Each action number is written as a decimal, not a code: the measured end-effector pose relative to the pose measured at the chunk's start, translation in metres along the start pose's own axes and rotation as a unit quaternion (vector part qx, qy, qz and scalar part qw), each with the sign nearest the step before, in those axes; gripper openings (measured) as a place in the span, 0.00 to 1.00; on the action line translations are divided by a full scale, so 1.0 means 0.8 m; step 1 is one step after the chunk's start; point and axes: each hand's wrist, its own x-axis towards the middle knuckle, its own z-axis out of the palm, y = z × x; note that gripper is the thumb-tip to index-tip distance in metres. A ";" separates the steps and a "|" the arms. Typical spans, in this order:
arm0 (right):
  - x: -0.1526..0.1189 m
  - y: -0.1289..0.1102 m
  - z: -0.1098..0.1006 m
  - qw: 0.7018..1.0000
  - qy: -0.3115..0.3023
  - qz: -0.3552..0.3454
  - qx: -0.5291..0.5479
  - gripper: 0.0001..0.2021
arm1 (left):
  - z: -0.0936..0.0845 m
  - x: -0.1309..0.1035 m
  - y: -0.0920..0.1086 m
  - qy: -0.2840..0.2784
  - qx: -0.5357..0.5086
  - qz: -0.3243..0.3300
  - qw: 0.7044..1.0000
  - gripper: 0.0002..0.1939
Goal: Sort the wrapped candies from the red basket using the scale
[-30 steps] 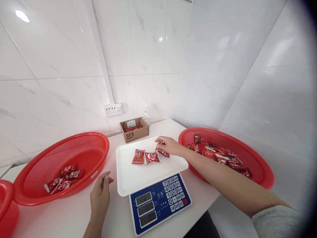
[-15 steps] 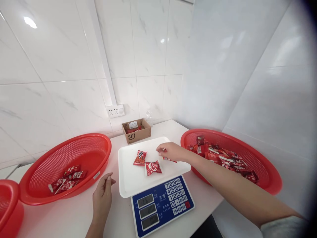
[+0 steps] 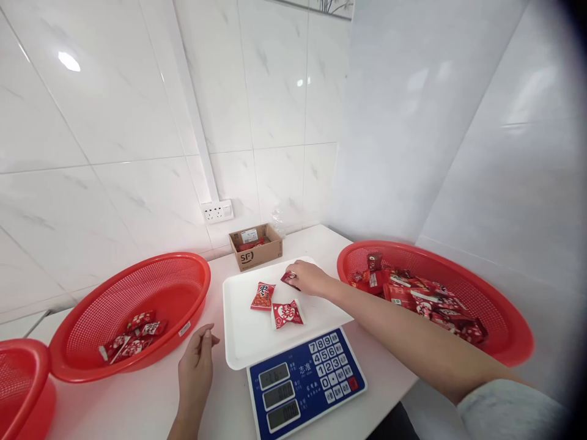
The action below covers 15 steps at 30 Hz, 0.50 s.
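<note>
My right hand reaches over the white weighing pan of a digital scale, fingers closed on a dark red snack packet near the pan's far side. Nearer to me on the pan lie two more packets: an orange-red packet and, to its right, a red packet with white print. To the left of the pan, above the table, my left hand is loosely closed, thumb against the fingers, with nothing visible in it. The scale's blue keypad panel faces me.
A red basket full of packets stands at the right. Another red basket at the left holds several packets; part of a third basket shows beside it. An open cardboard box sits behind the scale, near the wall.
My right hand has shifted slightly, and the dark red packet now shows plainly at its fingertips. A packet seen under that hand earlier is no longer visible. The view has tilted slightly.
</note>
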 end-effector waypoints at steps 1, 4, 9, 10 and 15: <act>0.003 -0.003 0.001 1.000 0.014 -0.001 0.011 0.13 | 0.000 0.000 -0.001 0.000 -0.001 0.001 1.000 0.23; 0.007 -0.015 0.001 0.997 0.051 -0.014 0.048 0.15 | 0.001 0.000 -0.002 -0.002 -0.004 0.004 1.000 0.24; 0.003 -0.025 0.003 0.993 0.072 -0.052 0.073 0.16 | 0.000 0.000 0.000 -0.004 -0.009 -0.002 1.000 0.24; 0.000 -0.024 0.003 0.993 0.074 -0.057 0.071 0.16 | 0.000 0.000 0.001 -0.004 -0.009 -0.001 1.000 0.24; -0.015 -0.013 0.010 0.993 0.032 -0.101 0.051 0.11 | 0.000 0.000 0.003 -0.008 -0.005 0.009 1.000 0.22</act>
